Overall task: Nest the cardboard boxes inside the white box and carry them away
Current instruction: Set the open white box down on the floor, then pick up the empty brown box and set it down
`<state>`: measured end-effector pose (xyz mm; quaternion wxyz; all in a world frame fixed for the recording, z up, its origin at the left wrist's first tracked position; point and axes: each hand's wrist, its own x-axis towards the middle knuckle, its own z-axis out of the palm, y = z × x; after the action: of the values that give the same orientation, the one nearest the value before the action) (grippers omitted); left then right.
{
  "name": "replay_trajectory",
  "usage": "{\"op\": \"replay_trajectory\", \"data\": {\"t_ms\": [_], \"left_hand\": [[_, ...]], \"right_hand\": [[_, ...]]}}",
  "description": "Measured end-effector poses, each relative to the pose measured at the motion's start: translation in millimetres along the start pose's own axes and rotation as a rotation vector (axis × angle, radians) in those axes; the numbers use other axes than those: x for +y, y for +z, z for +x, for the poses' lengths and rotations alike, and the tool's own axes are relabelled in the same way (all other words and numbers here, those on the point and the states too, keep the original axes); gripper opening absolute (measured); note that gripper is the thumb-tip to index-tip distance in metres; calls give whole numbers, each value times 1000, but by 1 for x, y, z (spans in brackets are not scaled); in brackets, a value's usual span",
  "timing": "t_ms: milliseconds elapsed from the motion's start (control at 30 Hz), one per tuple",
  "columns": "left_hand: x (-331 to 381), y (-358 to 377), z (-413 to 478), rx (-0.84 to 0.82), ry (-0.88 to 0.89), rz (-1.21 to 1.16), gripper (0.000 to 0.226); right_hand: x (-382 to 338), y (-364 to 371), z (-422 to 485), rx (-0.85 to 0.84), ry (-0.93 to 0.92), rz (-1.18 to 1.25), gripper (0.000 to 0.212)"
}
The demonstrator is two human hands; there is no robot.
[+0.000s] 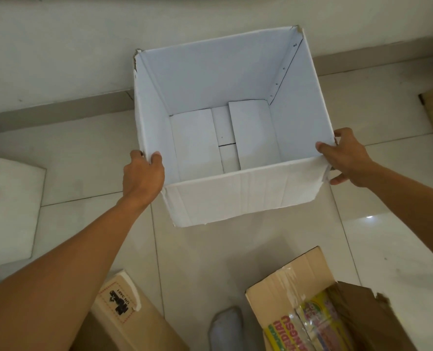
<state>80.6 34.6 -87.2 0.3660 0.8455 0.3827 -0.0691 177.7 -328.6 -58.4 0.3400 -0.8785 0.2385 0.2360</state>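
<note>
**White box gripped at both near corners**

The white box stands open-topped on the tiled floor, close to the wall. Its interior holds nothing loose; only the folded bottom flaps show, overlapping unevenly with a dark seam between them.

The left hand is closed on the near-left corner of the rim, thumb inside, fingers outside. The right hand is closed on the near-right corner, thumb over the rim, remaining fingers wrapped along the outer side wall.

A brown box lies at lower right, top flaps open, tape across one flap. Inside it are colourful plastic-wrapped packets; their print is partly readable as "…ADIAI" and "…NGSU", the rest cut off.

A second brown box at lower left carries a label with a dashed red border, a black pictogram and the text "UN 3481". The left forearm hides part of it.

A socked foot shows between the two brown boxes. A white block lies at the left edge; a pink item beside it is cut off and unidentifiable.
</note>
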Motion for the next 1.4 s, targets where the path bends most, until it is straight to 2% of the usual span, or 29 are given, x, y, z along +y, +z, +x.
{"op": "replay_trajectory", "data": {"t_ms": [100, 200, 367, 433, 667, 800, 1133, 1300, 1400], "left_hand": [[-2, -4, -8, 1, 20, -26, 68], [-8, -11, -20, 26, 91, -16, 76], [-29, -31, -60, 52, 149, -111, 71], [-42, -40, -82, 51, 171, -124, 68], [-102, -86, -178, 109, 115, -78, 66], [-147, -108, -242, 114, 100, -158, 64], [-284, -147, -380, 200, -95, -43, 55], [-357, -156, -403, 245, -199, -27, 57], [-396, -158, -397, 281, -270, 10, 59]], "right_hand": [[2, -2, -14, 64, -9, -56, 58], [8, -1, -35, 162, -116, -174, 59], [12, 11, -90, 284, -253, -298, 59], [14, 21, -114, 285, -306, -323, 58], [34, 53, -217, -11, -401, -167, 59], [63, 65, -287, -180, -480, -128, 56], [127, 126, -419, -401, -495, -222, 52], [145, 183, -446, -487, -499, -300, 55], [154, 217, -448, -433, -519, -376, 57]]}}
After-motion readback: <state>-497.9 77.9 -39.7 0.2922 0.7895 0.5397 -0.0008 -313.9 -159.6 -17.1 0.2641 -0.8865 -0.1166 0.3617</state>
